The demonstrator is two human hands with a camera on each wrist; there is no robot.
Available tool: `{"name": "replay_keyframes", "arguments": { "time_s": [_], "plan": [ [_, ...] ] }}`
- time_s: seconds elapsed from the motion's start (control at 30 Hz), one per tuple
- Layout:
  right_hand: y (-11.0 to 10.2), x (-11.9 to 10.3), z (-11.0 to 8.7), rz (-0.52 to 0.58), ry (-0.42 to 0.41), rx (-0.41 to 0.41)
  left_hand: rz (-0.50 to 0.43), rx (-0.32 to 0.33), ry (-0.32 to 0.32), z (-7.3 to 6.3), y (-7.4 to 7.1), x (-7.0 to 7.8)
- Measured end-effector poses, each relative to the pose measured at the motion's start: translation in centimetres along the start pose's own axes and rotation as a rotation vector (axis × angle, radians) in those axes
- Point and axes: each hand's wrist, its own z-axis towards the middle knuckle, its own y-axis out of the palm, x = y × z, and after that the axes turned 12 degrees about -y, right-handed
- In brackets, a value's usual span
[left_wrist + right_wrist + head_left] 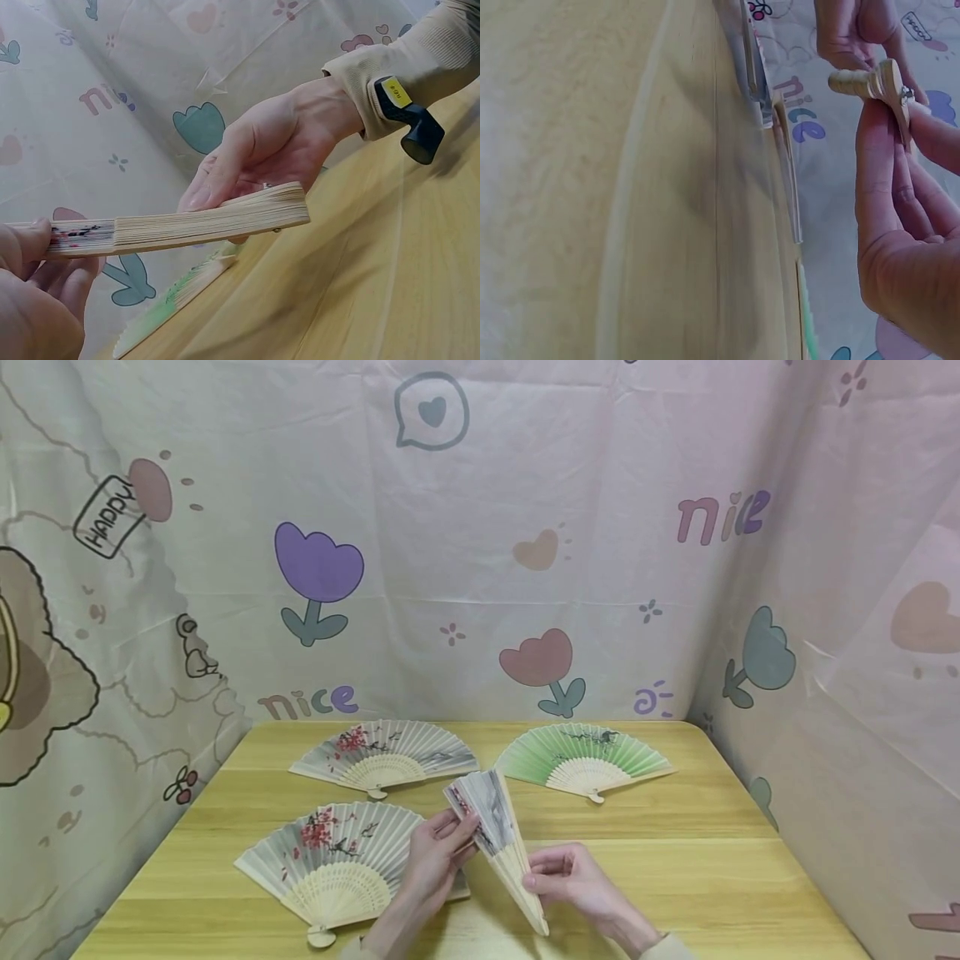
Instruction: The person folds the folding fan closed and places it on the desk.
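A folding fan, grey-white with red blossom and pale wooden ribs, is mostly folded and held up off the table between both hands. My left hand pinches its paper end between thumb and fingers. Lower down, my right hand pinches the ribs near the pivot. In the left wrist view, the stacked ribs lie close together, and the right hand has its thumb on top of them. The pivot end shows a small metal pin in the right wrist view.
An open grey fan with red blossom lies front left, partly behind the left hand. Another like it lies at the back left. A green open fan lies back right. All are on a wooden table with patterned cloth around it.
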Motion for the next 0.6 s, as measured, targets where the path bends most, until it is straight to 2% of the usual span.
{"name": "replay_keyframes", "arguments": {
  "time_s": [0.2,0.6],
  "plan": [
    [0.4,-0.1,-0.1,-0.011,-0.006,-0.020,0.014,-0.036,-0.009,0.6,0.0,0.0],
    [0.9,0.0,0.4,-0.178,-0.055,0.038,0.067,-0.014,-0.037,1.2,0.5,0.1]
  ]
}}
